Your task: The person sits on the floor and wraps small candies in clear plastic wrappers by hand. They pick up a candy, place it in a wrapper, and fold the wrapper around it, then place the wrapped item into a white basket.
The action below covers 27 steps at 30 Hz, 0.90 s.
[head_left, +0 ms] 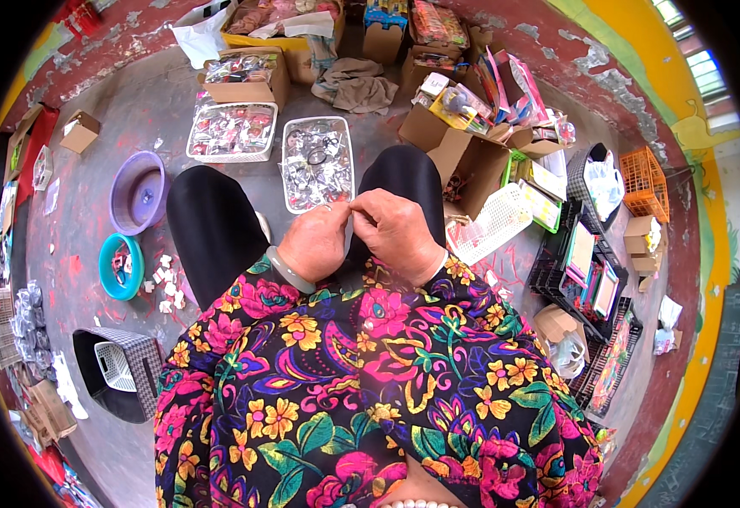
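My left hand, a pale bangle at its wrist, meets my right hand in front of my body. The fingertips of both are pinched together and touching. Whatever sits between them is too small and hidden to make out. Just beyond the hands, between my knees, stands a white plastic basket filled with small clear packets. A second white basket, heaped with red and clear packets, is farther off to its left.
On the left are a purple basin, a teal basin with small items, white scraps and a grey bin. To the right stand an open cardboard box, a white basket, black crates and an orange crate.
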Motion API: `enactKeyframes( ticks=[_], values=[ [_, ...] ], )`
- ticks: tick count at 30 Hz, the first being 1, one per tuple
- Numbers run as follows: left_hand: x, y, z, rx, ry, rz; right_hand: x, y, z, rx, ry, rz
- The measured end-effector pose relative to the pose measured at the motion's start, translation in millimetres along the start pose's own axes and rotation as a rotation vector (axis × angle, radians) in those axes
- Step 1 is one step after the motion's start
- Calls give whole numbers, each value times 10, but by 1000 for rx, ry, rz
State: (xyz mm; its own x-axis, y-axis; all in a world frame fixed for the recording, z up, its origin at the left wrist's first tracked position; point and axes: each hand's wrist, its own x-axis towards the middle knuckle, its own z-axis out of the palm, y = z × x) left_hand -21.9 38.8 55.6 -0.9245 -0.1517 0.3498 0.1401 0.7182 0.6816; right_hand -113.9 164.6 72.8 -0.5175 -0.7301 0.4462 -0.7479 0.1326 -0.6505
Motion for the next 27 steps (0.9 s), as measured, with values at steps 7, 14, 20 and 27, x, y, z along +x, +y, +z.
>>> enactKeyframes(
  ticks=[7,14,20,27],
  values=[
    [3,-18,7,-32,-1,5,1,1,-13,-17,-17,-11],
    [4,0,-2,-31,-6,9,-17,14,22,83,83,40],
    [30,37,-13,-107,2,-3,-42,12,9,231,60,240],
    [10,-19,-8,-74,-33,-6,-52,61,7,242,5,233]
  ],
)
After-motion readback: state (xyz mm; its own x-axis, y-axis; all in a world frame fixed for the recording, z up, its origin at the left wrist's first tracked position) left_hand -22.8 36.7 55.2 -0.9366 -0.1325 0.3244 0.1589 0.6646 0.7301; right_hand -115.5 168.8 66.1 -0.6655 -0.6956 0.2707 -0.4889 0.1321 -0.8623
